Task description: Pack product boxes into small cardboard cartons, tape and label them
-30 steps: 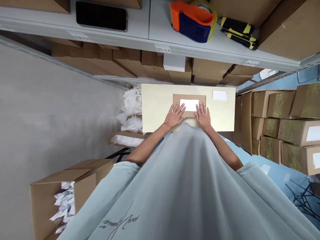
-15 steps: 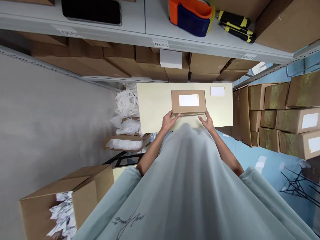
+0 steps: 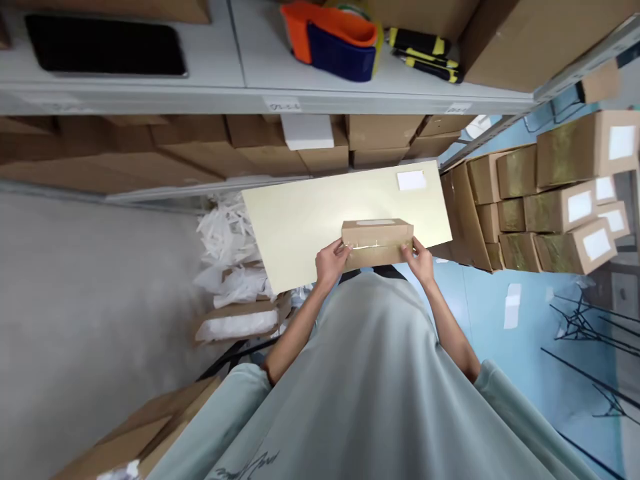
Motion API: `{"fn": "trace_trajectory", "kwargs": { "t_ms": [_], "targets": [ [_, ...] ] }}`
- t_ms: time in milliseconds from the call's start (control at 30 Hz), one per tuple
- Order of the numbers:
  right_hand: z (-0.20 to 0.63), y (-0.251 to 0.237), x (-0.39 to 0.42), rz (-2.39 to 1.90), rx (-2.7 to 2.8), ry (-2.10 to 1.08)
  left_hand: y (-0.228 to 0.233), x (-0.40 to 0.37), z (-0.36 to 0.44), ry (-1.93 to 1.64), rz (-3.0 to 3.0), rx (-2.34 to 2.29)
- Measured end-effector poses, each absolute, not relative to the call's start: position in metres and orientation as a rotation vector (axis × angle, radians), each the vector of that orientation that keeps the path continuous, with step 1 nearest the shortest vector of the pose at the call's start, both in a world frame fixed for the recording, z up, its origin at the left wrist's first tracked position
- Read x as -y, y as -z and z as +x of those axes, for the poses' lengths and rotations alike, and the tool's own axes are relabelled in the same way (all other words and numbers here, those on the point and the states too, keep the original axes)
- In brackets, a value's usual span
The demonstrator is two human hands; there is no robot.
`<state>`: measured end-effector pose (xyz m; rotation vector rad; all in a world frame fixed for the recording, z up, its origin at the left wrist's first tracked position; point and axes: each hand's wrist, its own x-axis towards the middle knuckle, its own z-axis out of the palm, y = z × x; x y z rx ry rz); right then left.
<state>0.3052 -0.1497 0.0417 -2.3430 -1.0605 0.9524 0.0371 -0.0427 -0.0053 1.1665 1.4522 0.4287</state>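
Up top, the grey shelf point(image 3: 210, 100) spans almost the whole width, brown boxes packed beneath its front rail! Over on the right, a stack of taped cartons point(image 3: 513, 187) stands beside the pale bench point(image 3: 300, 230). And here's the center of it all: a small brown box point(image 3: 379, 233) at the bench's near edge, taped side facing the person, white label on top (too foreshortened to read from here). The hands are well apart, clamped on its two ends, left hand point(image 3: 331, 263) at one, right hand point(image 3: 419, 261) at the other. On the shelf, an orange-and-blue tape dispenser point(image 3: 333, 47) and a dark phone point(image 3: 106, 45); on the bench's far right, a white slip point(image 3: 411, 180).
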Motion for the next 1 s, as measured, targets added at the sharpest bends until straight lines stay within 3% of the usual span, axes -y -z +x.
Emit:
{"fn": "trace_trajectory", "kwargs": {
  "t_ms": [333, 533, 733, 867, 1000],
  "targets": [
    [0.327, -0.082, 0.191, -2.374, 0.628, -0.871, -0.037, 0.03, 0.097, -0.202, 1.296, -1.481],
    [0.402, -0.13, 0.232, -2.106, 0.505, -0.648, -0.126, 0.038, 0.186, -0.378, 1.438, -1.45],
    [0.503, -0.201, 0.294, -1.913, 0.458, -0.402, -0.228, 0.086, 0.301, -0.775, 1.716, -1.35],
    [0.569, -0.244, 0.347, -1.903, 0.36, -0.197, -0.269, 0.13, 0.372, -1.017, 1.894, -1.158],
    [0.633, -0.272, 0.401, -2.001, 0.314, 0.14, -0.293, 0.16, 0.451, -0.938, 2.044, -0.852]
  ]
}}
